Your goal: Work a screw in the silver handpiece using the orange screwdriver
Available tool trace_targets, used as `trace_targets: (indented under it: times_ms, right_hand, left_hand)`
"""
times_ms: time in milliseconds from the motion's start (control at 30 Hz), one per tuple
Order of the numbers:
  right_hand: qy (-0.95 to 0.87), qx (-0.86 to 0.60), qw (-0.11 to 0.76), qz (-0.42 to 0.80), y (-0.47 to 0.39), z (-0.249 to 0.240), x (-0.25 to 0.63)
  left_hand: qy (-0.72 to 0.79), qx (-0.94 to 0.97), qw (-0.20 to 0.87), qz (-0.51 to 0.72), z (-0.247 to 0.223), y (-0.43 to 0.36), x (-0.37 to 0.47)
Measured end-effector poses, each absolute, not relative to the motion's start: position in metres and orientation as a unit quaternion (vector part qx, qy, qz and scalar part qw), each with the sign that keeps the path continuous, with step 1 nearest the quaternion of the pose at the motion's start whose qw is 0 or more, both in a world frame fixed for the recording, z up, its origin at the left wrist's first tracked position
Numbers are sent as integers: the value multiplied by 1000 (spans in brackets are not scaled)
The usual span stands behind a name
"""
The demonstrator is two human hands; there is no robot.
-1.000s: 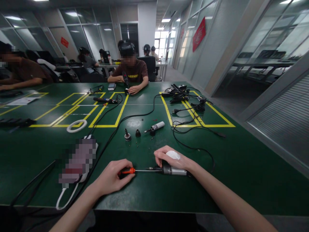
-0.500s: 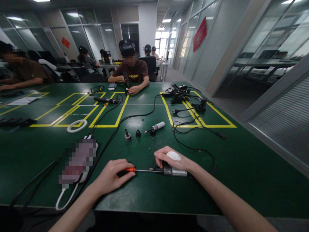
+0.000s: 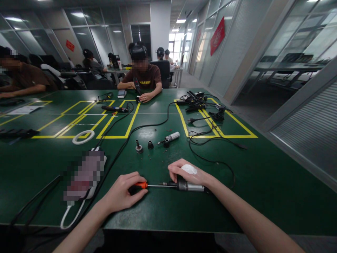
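A screwdriver (image 3: 142, 185) with an orange handle lies in my left hand (image 3: 126, 191), thumb and fingers closed about the handle. Its thin shaft points right, ending beside a silver-and-black cylindrical tool body (image 3: 193, 187) that lies on the table. Over that body hovers or rests my right hand (image 3: 181, 170), fingers curled together near its black front end; what they grip is hidden. A white patch covers the back of this hand. Farther off lie a second silver tool body (image 3: 173, 136), a black collar (image 3: 150, 144), a round metal part with a stem (image 3: 139, 147) and several tiny screws (image 3: 150, 159).
Left of me, a blurred-out phone-like slab (image 3: 85, 175) has white and black cables. A white ring (image 3: 83, 137) and yellow tape outlines mark the green table (image 3: 237, 196). Black tools and cords (image 3: 196, 102) are heaped at back right. A co-worker (image 3: 143, 75) sits opposite, handling a tool.
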State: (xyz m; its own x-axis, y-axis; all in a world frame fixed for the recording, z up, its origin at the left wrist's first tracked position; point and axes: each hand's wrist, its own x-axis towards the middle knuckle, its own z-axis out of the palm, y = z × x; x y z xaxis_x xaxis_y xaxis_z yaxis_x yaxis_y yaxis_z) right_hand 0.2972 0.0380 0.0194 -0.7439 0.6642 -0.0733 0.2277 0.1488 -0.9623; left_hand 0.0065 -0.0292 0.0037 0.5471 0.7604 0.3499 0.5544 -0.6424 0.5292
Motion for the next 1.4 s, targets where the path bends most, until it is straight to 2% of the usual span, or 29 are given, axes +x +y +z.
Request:
trace_targets:
  times_ms: [1400]
  right_hand:
    - [-728, -310, 190, 581, 37, 20, 297]
  left_hand:
    - [370, 879, 155, 259, -6, -26, 2]
